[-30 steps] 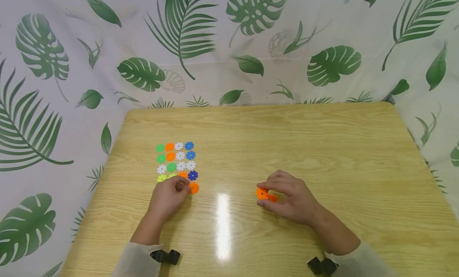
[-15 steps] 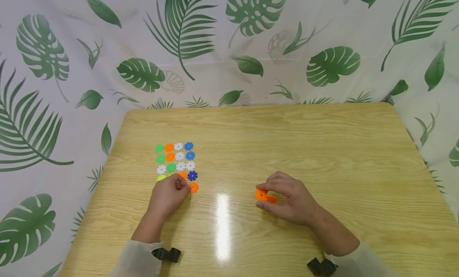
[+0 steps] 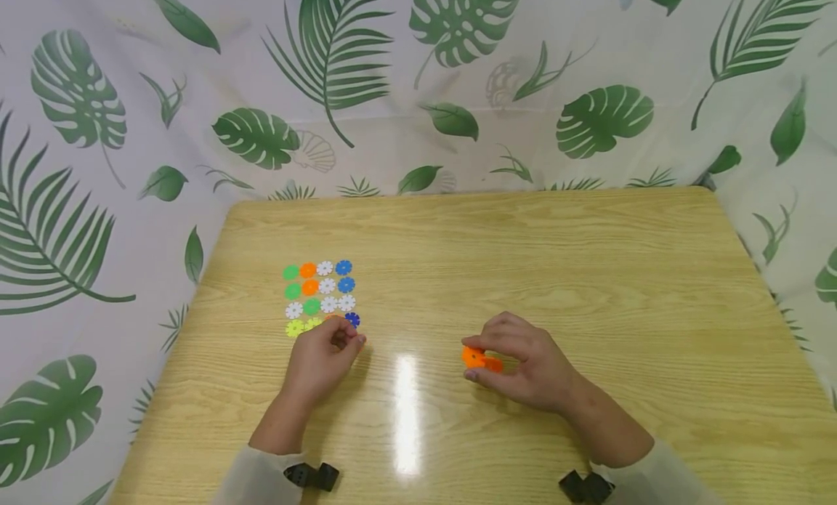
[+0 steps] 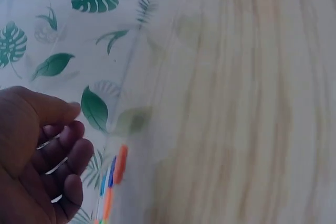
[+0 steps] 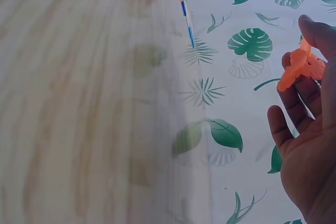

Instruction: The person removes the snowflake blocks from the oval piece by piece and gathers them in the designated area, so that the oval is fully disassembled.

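Observation:
My left hand [image 3: 327, 356] is over the near right corner of a grid of flower-shaped plastic discs, next to a dark blue disc [image 3: 353, 320]. In the left wrist view its fingers [image 4: 68, 156] are loosely bent with nothing between them, and an orange disc [image 4: 122, 163] stands apart from them. From the head, the hand hides the near end of the grid. Between thumb and fingers, my right hand [image 3: 532, 363] pinches orange flower-shaped discs [image 3: 474, 357] joined at an angle. The right wrist view shows these orange pieces [image 5: 302, 66] slotted together near the fingertips.
Rows of green, orange, white, blue and yellow-green discs [image 3: 311, 306] lie flat on the left of the wooden table [image 3: 556, 258]. A leaf-patterned cloth [image 3: 392, 98] hangs behind and at the sides. A bright reflection shows between the hands.
My left hand has shifted right and now covers the near orange disc, uncovering more of the yellow-green discs. The right hand stays almost still with the orange pieces.

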